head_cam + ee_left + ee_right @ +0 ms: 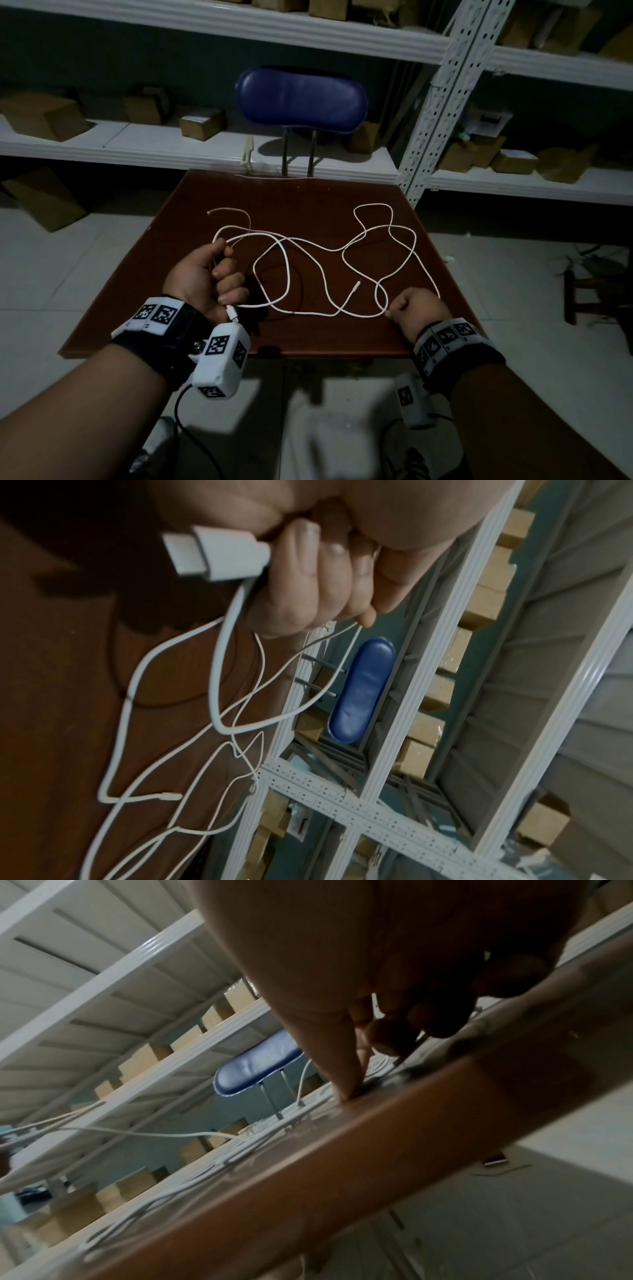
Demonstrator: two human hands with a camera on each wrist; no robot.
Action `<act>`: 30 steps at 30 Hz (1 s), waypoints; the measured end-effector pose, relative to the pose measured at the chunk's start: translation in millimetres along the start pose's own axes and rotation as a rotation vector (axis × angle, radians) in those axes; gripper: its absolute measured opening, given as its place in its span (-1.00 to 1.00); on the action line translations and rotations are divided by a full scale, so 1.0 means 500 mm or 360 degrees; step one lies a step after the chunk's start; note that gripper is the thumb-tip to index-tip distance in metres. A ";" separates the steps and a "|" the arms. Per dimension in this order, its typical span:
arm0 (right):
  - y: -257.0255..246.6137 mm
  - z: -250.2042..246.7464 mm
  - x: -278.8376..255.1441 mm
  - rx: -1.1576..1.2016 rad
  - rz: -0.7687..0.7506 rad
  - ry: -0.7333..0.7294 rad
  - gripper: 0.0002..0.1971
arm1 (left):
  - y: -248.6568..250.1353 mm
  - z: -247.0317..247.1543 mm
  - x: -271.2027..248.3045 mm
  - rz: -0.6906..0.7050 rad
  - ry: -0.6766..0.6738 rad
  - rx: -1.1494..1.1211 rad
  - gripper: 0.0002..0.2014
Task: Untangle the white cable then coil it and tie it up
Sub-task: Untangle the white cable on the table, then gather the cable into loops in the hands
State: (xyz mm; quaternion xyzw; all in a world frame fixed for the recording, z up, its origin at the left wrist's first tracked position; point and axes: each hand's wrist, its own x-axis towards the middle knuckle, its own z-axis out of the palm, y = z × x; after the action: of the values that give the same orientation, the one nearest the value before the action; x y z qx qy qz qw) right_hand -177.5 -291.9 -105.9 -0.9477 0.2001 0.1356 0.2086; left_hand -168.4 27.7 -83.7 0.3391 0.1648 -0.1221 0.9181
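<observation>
A long white cable (329,250) lies in loose crossing loops on the brown table (308,195). My left hand (222,274) is raised over the table's left side, fist closed round strands of the cable. The white USB plug (232,313) sticks out below that fist. The left wrist view shows the same plug (219,553) beside the curled fingers (322,588), with loops hanging down to the table. My right hand (392,310) sits low at the front right and pinches the cable against the table. The cable's small plug (356,284) lies loose between the hands.
A blue chair (301,96) stands behind the table's far edge. White metal shelves (171,147) with cardboard boxes (202,123) run along the back. A perforated shelf post (442,102) rises at the table's far right corner. Pale floor tiles surround the table.
</observation>
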 end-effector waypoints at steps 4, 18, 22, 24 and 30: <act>-0.005 0.006 -0.011 -0.0031 -0.0070 0.0069 -0.78 | -0.015 0.015 0.003 -0.0093 -0.0011 0.0168 -0.71; 0.006 -0.003 -0.001 0.0822 -0.0337 0.0230 -0.86 | -0.148 0.147 0.042 0.0444 -0.0148 0.1992 -0.89; -0.001 -0.017 -0.006 0.0919 -0.0410 0.0225 -0.86 | -0.174 0.207 0.061 0.0490 -0.0349 0.2362 -0.80; -0.009 -0.025 -0.013 0.0962 -0.0457 0.0223 -0.87 | -0.190 0.218 0.071 0.0417 -0.0387 0.2433 -0.79; -0.015 -0.031 -0.013 0.1057 -0.0549 0.0218 -0.87 | -0.211 0.232 0.083 0.0468 -0.0375 0.2475 -0.83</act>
State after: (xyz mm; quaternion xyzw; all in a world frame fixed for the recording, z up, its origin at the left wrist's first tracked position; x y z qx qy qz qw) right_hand -177.3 -290.3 -87.7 -0.8551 0.0842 -0.0374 0.5102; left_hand -140.2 -131.9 -78.4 0.8852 -0.1119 -0.1147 0.4366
